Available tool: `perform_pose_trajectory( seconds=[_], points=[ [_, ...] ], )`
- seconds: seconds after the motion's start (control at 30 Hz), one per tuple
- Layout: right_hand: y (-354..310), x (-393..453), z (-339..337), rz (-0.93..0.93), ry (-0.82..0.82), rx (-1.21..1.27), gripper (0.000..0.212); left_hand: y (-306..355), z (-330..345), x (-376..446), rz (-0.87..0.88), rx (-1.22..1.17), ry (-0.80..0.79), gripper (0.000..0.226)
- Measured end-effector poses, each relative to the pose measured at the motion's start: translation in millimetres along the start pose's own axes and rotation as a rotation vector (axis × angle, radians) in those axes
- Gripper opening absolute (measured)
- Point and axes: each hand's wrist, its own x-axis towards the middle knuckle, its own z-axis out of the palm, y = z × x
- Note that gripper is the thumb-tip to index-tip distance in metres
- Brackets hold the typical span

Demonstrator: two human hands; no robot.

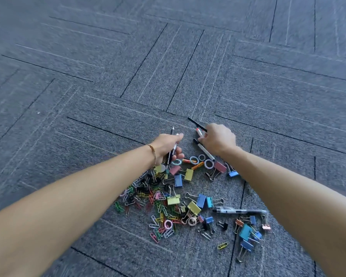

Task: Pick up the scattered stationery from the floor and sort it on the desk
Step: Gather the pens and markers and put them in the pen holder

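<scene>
Stationery lies scattered on the grey carpet floor [128,76]: the left hand [166,145] grips a small bundle of slim pens [173,144] in curled fingers, while the right hand [218,139] pinches a white pen [205,149] beside a black pen [196,123]. Just nearer, tape rings [194,160], glossy folded binder clips [189,174] and wiry coloured paper clips [148,194] crowd together between the forearms, with a clear pen [240,211] at the right edge. Ribbed carpet stretches open beyond both hands.

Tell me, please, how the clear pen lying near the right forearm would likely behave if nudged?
The clear pen looks round and slim, so it would probably roll. It seems stiff and light. The carpet should slow it.
</scene>
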Motion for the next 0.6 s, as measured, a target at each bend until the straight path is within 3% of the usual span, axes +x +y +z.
perform_pose_trajectory(
  seconds=[0.13,0.23,0.33,0.5,0.6],
  points=[
    [-0.2,1.5,-4.8,-0.016,-0.024,0.039,0.026,-2.8,10.9,0.5,-0.050,0.031,0.005,0.020],
    [9.2,6.7,-18.2,0.071,-0.091,0.353,0.027,-3.7,22.8,6.8,-0.013,0.209,0.108,0.015],
    [26.7,7.2,-28.3,0.142,-0.087,0.559,0.019,-5.3,36.1,15.3,0.105,0.490,0.229,0.029],
    [62.6,-0.2,-35.8,0.264,-0.075,0.639,0.036,4.0,63.6,23.6,0.204,0.868,0.349,0.046],
    [86.1,-6.4,-36.0,0.275,-0.126,0.602,0.033,9.0,71.6,30.6,0.213,0.989,0.414,0.048]
  ],
)
